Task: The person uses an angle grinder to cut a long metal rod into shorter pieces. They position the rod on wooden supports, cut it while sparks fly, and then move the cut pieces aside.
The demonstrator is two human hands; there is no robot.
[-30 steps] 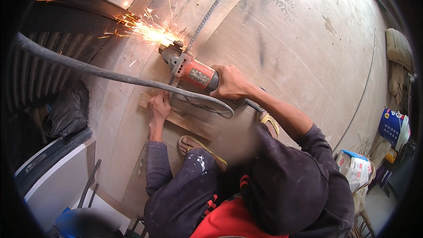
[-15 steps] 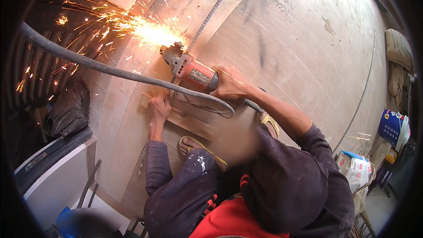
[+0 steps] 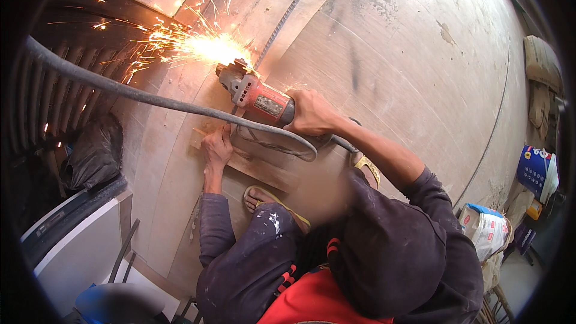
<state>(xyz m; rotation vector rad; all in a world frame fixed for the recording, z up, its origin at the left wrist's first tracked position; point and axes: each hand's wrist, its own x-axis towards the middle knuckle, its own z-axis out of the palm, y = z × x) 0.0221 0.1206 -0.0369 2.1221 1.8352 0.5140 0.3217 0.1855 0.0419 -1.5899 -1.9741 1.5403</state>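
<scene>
Head view: right hand [image 3: 309, 114] grips the red angle grinder [image 3: 258, 97] at frame centre; left hand [image 3: 216, 147], fingers flat, should press the wooden piece [image 3: 201, 137] firmly.

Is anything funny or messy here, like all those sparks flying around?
The sparks spray from the red grinder that the right hand grips, flying left toward the black bag. The left hand presses a wood strip with bare fingers, close below the disc. The thick hose hangs right across the work.
</scene>
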